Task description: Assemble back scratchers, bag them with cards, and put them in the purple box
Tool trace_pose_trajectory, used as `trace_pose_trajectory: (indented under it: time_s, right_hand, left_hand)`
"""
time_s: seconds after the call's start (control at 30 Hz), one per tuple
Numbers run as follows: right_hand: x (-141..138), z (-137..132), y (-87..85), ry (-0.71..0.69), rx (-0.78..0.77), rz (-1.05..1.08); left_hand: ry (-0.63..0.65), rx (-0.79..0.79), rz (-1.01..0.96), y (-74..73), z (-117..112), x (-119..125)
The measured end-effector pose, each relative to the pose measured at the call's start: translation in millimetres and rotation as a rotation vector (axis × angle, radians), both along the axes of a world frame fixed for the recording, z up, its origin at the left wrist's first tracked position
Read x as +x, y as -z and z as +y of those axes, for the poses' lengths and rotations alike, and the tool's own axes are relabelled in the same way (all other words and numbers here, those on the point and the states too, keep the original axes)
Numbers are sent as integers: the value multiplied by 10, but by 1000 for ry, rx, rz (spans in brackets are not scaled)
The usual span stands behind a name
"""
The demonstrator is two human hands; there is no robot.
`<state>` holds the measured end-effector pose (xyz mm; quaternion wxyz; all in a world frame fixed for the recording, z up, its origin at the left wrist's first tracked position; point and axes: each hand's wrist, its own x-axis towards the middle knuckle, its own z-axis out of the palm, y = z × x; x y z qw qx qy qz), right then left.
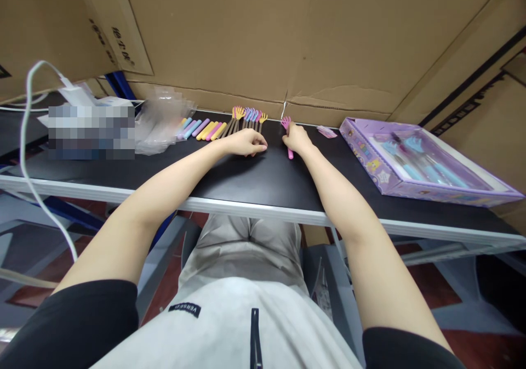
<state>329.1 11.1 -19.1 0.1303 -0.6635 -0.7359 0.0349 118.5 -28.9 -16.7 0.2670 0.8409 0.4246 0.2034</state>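
Note:
My right hand (296, 137) is closed round a pink hand-shaped fork (286, 124) whose handle end pokes out below my fingers on the black table (255, 180). My left hand (245, 141) rests on the table with fingers curled, just in front of a row of small hand-shaped forks (249, 116) in yellow, purple and blue. What, if anything, is under its fingers is hidden. To the left of those forks lie several pastel handles (203, 129) in pink, yellow, blue and purple.
A purple gift box (415, 160) with blue cutlery inside sits at the right. A small pink packet (327, 132) lies near it. Clear plastic bags (162, 119) and a white charger with cable (69, 92) are at the left. Cardboard walls (287, 40) close off the back.

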Motion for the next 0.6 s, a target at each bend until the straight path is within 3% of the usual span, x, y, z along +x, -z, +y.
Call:
trace_pose_trajectory:
  time_s: [0.6]
  right_hand:
    - [103, 48, 36, 87, -8, 30]
  left_hand:
    - [20, 154, 77, 69, 85, -15]
